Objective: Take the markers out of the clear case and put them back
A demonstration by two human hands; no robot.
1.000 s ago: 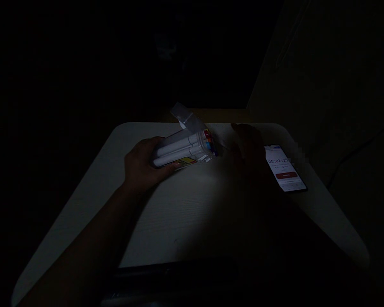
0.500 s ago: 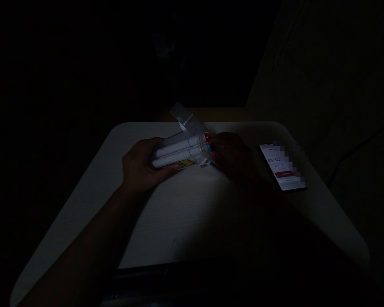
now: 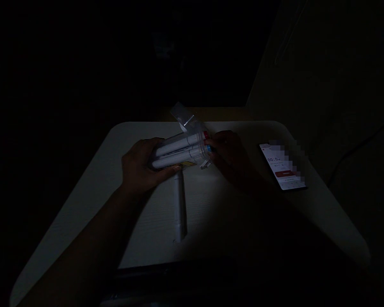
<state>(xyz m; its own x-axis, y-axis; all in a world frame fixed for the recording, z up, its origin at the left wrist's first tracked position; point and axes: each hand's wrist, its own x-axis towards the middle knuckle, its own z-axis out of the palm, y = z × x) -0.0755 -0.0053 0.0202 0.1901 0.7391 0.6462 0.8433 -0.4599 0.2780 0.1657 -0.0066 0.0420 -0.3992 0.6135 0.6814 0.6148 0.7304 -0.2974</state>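
Observation:
My left hand (image 3: pixel 141 162) is wrapped round a clear plastic case (image 3: pixel 195 158), held tilted above the table with its flap (image 3: pixel 183 115) raised. Inside lie white markers, one with a red end (image 3: pixel 206 134) and one with a blue end (image 3: pixel 208 148). At the case's right-hand mouth is my right hand (image 3: pixel 228 149), dim in shadow. Its fingers close around the blue-ended marker. Below the case a loose white marker (image 3: pixel 179 209) lies on the table, pointing toward me.
The white table (image 3: pixel 92 200) has rounded corners. A lit phone (image 3: pixel 283 170) showing a timer lies on its right side. Along the near edge runs a dark object (image 3: pixel 166 273) that I cannot make out. The surroundings are very dark.
A loose white marker now lies on the table beneath the case; it was not there before. My right fingers have moved slightly at the case's mouth. The left hand's grip is nearly the same.

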